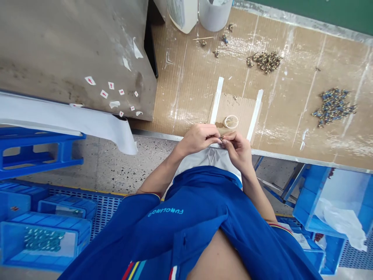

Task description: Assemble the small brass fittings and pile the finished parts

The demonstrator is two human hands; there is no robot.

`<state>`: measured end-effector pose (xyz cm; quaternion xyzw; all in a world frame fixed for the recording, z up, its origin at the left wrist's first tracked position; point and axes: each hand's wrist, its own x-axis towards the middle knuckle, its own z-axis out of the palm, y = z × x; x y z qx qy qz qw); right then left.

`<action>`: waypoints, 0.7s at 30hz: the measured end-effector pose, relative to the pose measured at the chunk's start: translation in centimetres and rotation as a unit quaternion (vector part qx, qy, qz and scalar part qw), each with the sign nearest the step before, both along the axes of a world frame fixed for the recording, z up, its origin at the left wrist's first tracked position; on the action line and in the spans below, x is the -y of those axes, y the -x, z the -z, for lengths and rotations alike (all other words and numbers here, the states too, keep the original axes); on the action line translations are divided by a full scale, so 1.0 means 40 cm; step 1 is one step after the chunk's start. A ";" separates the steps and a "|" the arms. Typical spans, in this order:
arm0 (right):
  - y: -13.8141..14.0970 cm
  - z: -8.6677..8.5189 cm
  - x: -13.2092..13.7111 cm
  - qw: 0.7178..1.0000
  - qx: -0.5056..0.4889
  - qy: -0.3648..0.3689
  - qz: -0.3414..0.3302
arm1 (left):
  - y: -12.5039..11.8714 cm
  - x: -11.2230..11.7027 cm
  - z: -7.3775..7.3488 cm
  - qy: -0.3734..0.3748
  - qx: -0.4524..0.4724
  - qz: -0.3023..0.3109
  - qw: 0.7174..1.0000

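Observation:
My left hand (pixel 199 137) and my right hand (pixel 239 149) meet at the near edge of the cardboard-covered bench (pixel 186 89), fingers pinched together round a tiny brownish part (pixel 222 138) held between them. Just beyond the fingertips lies a small roll of clear tape (pixel 230 121) on a cardboard patch (pixel 236 109) taped down with two white strips. A heap of brownish small parts (pixel 266 61) lies further back. A heap of blue-grey parts (pixel 333 105) sits to the right.
A grey metal box (pixel 72 50) with small stickers fills the left. White containers (pixel 201 13) stand at the bench's back. Blue crates (pixel 40 237) sit on the floor at left, and another blue bin (pixel 335 210) with white plastic at right.

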<state>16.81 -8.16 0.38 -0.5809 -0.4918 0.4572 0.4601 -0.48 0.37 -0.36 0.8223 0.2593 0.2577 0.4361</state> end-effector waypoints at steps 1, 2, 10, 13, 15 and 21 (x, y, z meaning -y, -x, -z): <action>0.002 0.003 0.002 1.000 -0.009 -0.005 0.016 | -0.001 0.000 -0.002 0.004 0.006 -0.006 1.000; 0.004 0.004 0.003 0.999 -0.018 -0.011 0.028 | -0.001 0.001 -0.005 0.007 0.011 -0.012 1.000; -0.001 0.007 0.004 0.998 -0.045 -0.003 0.036 | -0.002 -0.005 -0.006 -0.017 0.051 0.000 0.999; -0.007 0.007 0.002 0.999 -0.043 0.008 0.017 | -0.002 -0.006 0.001 -0.023 0.044 0.007 0.999; -0.010 0.005 -0.001 0.999 -0.031 0.012 -0.001 | 0.000 -0.006 0.003 -0.020 0.030 0.016 0.999; -0.003 -0.003 -0.010 1.000 0.017 -0.010 -0.013 | -0.001 -0.007 0.003 -0.016 -0.014 0.028 0.999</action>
